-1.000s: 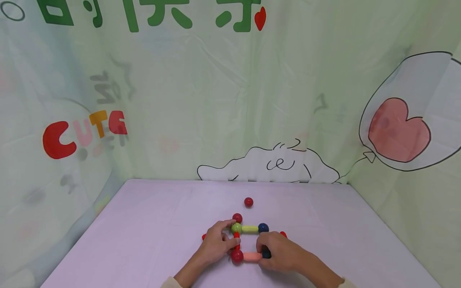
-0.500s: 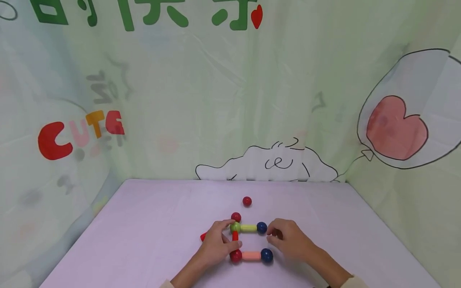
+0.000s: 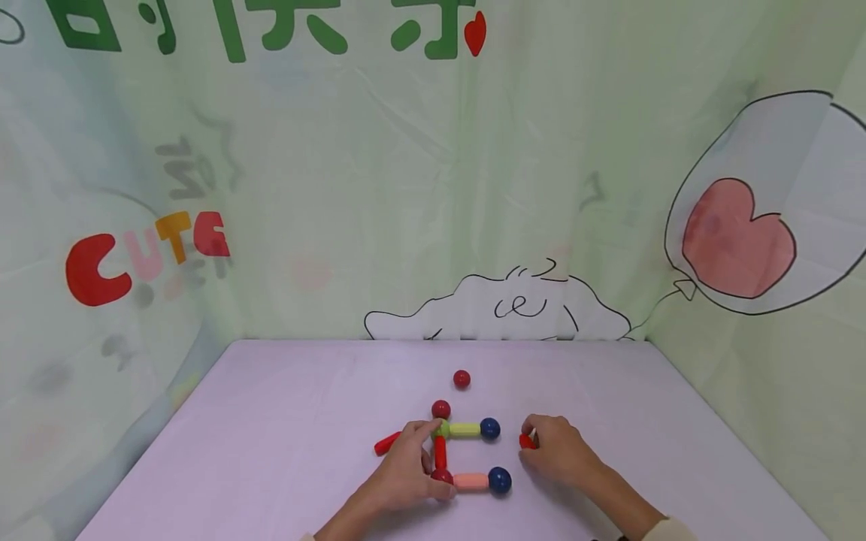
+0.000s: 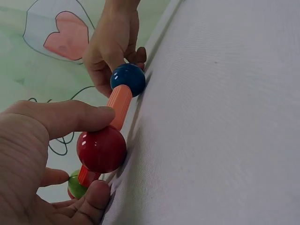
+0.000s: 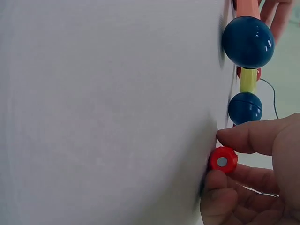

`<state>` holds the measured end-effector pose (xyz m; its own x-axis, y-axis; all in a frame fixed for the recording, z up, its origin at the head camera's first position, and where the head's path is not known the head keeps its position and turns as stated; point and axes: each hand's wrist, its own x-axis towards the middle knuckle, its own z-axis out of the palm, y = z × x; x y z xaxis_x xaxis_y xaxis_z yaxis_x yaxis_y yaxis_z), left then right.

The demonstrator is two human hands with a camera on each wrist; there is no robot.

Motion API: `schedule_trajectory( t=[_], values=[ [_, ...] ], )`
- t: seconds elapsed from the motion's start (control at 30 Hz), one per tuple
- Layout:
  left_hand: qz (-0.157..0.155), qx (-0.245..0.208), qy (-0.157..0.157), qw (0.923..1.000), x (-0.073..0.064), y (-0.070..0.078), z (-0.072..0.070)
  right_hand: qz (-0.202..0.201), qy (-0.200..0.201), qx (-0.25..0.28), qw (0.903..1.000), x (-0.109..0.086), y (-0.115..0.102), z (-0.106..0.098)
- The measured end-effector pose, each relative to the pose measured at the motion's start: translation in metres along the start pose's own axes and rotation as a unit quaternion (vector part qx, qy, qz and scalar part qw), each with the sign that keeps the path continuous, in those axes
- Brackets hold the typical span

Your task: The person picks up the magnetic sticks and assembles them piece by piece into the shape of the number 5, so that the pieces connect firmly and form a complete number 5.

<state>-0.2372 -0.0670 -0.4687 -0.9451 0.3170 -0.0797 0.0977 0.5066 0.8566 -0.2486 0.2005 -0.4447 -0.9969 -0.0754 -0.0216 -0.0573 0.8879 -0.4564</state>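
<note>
A U-shaped frame of magnetic balls and rods lies on the table. Its left side is a red rod [image 3: 441, 453] between a green ball [image 3: 441, 429] and a red ball [image 4: 101, 149]. From these, a yellow-green rod [image 3: 464, 430] and a salmon rod [image 3: 470, 482] each reach a dark blue ball [image 3: 500, 481]. My left hand [image 3: 408, 469] holds the frame's left side, thumb on the red ball, a fingertip at the green one. Right of the frame, my right hand [image 3: 558, 448] pinches a loose red rod [image 5: 223, 160], its grey magnet end showing between thumb and fingers.
One red ball [image 3: 441, 409] sits just behind the green ball, and another red ball [image 3: 461, 379] lies farther back. Beyond my left hand is a second loose red rod [image 3: 387, 443]. A printed curtain [image 3: 419, 173] hangs behind the pale table [image 3: 304, 406].
My right hand has left the near blue ball, moved right and back, and taken hold of the loose red rod. My left thumb has slid from the frame's red rod toward the near red ball.
</note>
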Motion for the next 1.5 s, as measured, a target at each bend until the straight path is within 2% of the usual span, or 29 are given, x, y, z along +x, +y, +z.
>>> schedule_trajectory(
  t=[0.27,0.57,0.8,0.93,1.17,1.5],
  values=[
    [-0.005,0.015,0.009,0.9998,0.002,0.001,0.005,-0.007,-0.016,0.030,0.9994,-0.012,0.000,-0.002],
    [0.001,0.037,0.023,0.9991,0.003,0.005,0.006,-0.002,-0.085,0.085,0.9927,-0.026,-0.012,-0.006],
    [0.001,0.045,0.027,0.9986,0.005,0.004,0.004,-0.022,-0.162,0.144,0.9761,-0.033,-0.012,-0.008],
    [-0.004,0.039,0.030,0.9988,0.007,0.003,0.005,-0.025,-0.184,0.167,0.9682,-0.038,-0.013,-0.006],
    [-0.002,0.042,0.031,0.9986,0.010,0.002,0.005,-0.017,-0.193,0.201,0.9602,-0.044,-0.023,0.000],
    [0.002,0.042,0.030,0.9987,0.012,0.001,0.004,0.023,-0.180,0.209,0.9608,-0.045,-0.032,0.006]
  ],
)
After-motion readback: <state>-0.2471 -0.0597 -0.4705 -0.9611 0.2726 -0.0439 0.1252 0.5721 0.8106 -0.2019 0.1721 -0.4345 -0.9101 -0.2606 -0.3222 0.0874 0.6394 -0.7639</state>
